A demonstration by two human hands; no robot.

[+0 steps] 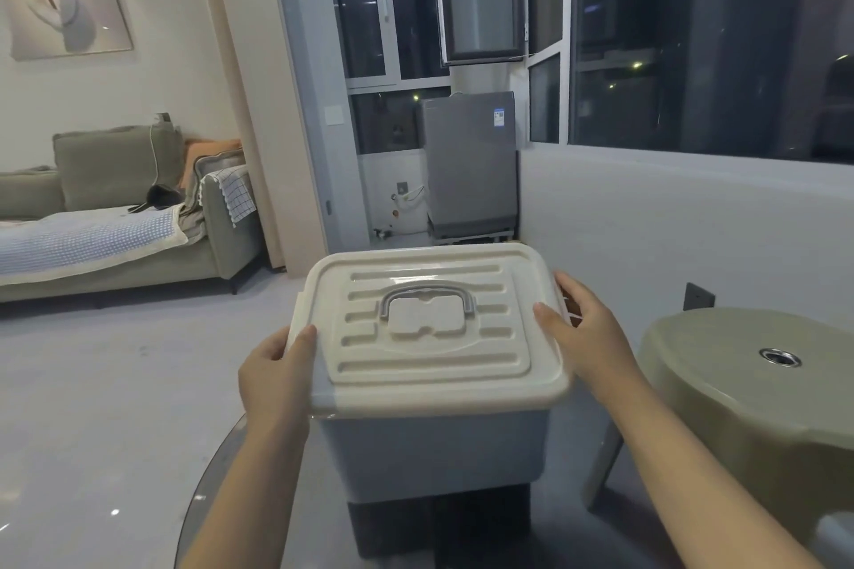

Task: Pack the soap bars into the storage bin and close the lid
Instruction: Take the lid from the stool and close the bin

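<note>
A grey-blue storage bin [434, 453] stands in front of me on a dark block, covered by its cream lid [434, 379] with a grey handle [427, 298] lying flat in the middle. My left hand [272, 377] grips the lid's left edge, thumb on top and fingers curled under the rim. My right hand [584, 333] holds the right edge, thumb on the lid and fingers wrapped over the side. The lid hides the bin's inside, so no soap bars show.
A pale green plastic stool [748, 402] stands close at the right. A round glass tabletop edge [203, 494] curves at the lower left. A sofa [120, 222] sits far left, a grey appliance [469, 171] by the windows behind the bin.
</note>
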